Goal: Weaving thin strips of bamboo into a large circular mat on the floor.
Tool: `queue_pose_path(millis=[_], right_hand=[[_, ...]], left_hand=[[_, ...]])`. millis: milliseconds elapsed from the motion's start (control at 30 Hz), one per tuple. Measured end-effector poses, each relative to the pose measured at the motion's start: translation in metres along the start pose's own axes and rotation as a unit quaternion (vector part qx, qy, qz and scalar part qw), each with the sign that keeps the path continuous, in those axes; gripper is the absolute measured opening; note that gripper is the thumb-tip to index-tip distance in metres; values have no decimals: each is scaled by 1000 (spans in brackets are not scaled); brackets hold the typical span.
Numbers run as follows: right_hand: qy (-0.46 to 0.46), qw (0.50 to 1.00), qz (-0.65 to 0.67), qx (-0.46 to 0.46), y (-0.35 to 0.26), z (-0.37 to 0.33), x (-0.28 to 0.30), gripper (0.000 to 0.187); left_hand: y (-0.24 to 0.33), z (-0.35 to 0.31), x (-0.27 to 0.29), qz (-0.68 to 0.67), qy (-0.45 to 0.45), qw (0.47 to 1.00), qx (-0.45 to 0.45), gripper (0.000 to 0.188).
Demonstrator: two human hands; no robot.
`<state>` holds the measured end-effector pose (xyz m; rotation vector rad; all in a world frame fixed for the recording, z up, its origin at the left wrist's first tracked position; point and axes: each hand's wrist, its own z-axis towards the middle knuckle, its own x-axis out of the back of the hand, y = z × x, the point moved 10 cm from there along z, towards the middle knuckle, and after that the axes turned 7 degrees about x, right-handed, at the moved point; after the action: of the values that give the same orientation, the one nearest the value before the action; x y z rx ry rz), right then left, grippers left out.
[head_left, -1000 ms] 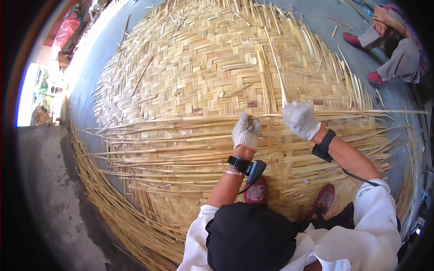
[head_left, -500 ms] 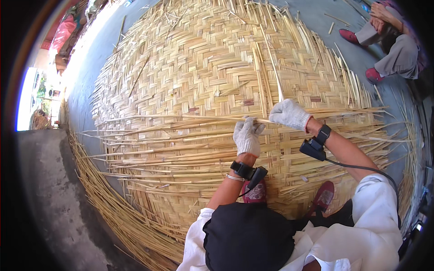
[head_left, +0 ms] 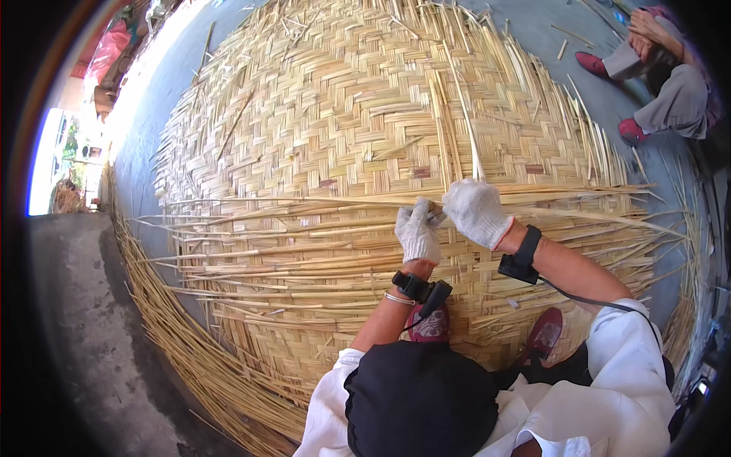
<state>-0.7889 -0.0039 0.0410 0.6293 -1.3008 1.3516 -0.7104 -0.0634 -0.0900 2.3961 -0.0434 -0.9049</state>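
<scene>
A large woven mat (head_left: 327,129) of pale split-reed strips spreads over the floor under me. Both my hands wear white knitted gloves and work close together near its middle. My left hand (head_left: 418,231) is closed, thumb and fingers pinched on a long reed strip (head_left: 335,200) that lies crosswise. Just right of it, my right hand (head_left: 477,215) is closed with knuckles up; its fingertips are hidden, so its hold is unclear. A raised lengthwise strip (head_left: 466,114) runs away from beside the right knuckles. Several loose crosswise strips (head_left: 289,268) lie between my hands and my feet.
Bundled long reeds (head_left: 190,350) curve along the left beside a concrete ledge (head_left: 84,305). My red shoes (head_left: 545,333) stand on the mat. At the far right, a seated person (head_left: 670,84) has folded hands and red shoes. Reed scraps (head_left: 562,49) lie on the grey floor.
My right hand has moved slightly left and toward me, turning knuckles up, closer to my left hand. The left hand has barely shifted.
</scene>
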Motion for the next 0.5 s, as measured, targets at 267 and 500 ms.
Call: queue_pose_path(millis=[267, 500], right_hand=[[-229, 894, 277, -269, 49, -9, -38, 20], [-270, 912, 220, -218, 43, -9, -36, 21]], left_hand=[[10, -1, -5, 18, -50, 999, 0, 14], [40, -6, -7, 352, 20, 931, -94, 22]])
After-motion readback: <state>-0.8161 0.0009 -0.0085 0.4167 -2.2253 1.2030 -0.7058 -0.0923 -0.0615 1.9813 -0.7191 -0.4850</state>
